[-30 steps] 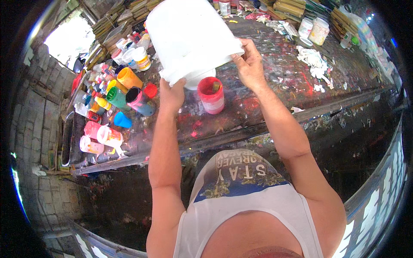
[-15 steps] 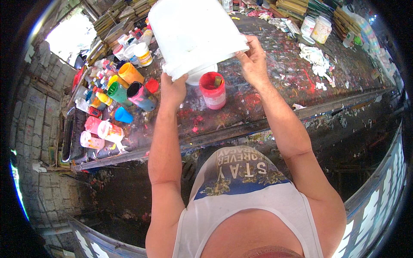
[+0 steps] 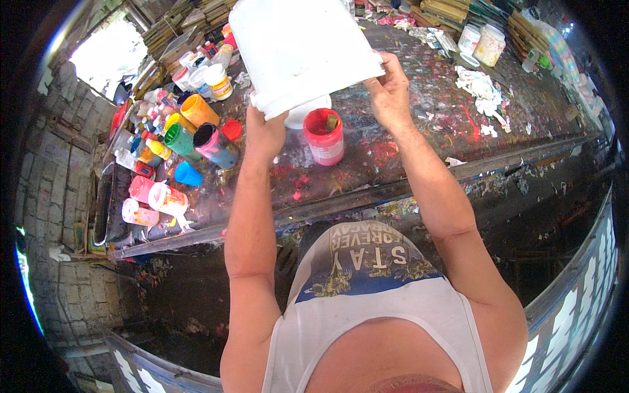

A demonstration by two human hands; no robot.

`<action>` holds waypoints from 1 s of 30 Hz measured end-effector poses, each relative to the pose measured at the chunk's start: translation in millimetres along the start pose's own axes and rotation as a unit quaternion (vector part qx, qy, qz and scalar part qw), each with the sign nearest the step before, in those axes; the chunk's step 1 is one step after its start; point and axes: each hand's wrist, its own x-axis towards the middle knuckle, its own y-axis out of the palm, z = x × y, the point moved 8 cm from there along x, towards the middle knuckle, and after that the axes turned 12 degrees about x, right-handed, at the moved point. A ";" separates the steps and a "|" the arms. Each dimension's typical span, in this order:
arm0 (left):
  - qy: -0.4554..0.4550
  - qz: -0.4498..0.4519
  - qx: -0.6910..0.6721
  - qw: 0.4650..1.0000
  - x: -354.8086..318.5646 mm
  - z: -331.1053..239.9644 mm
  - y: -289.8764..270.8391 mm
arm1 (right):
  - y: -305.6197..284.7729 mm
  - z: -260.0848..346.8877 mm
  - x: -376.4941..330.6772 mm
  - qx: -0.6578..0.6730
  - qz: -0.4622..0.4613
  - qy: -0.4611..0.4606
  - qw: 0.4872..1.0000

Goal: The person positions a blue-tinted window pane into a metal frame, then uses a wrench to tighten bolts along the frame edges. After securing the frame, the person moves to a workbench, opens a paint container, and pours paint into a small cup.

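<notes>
A large white plastic bucket (image 3: 304, 49), tipped with its lipped edge toward me, is held above the table between both hands. My left hand (image 3: 265, 131) grips the near left corner of that edge, some fingers hidden under it. Closed on the right end of the lip is my right hand (image 3: 391, 92), thumb below and fingers over it. Under the bucket stands an open tub of red paint (image 3: 324, 141), a flat stick or handle leaning inside it. A round white lid (image 3: 300, 119) lies behind the tub, partly covered by the bucket.
Several open paint cups, including a green one (image 3: 180, 141) and a blue one (image 3: 189, 174), crowd the table's left side with bottles. A crumpled white rag (image 3: 483, 92) lies to the right. White tubs (image 3: 489, 46) and stacked wooden frames stand at the back.
The bucket has shifted slightly to the right and its near left corner a little up, both hands moving along with it. The red paint tub has stayed in place.
</notes>
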 end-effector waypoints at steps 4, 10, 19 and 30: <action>0.032 0.009 0.014 0.999 0.2 -4.9 0.4 | 1.2 0.9 -1.4 -0.013 0.003 0.006 1.000; 0.093 0.016 0.028 0.995 1.7 -6.9 1.7 | 3.1 6.5 -3.8 -0.015 -0.007 -0.004 1.000; 0.150 0.022 0.030 0.988 7.4 -4.9 0.8 | 4.7 8.0 -2.7 -0.002 -0.008 -0.012 1.000; 0.150 0.019 0.030 0.988 8.1 -5.6 0.5 | 4.1 6.1 -0.2 -0.019 -0.011 -0.027 0.999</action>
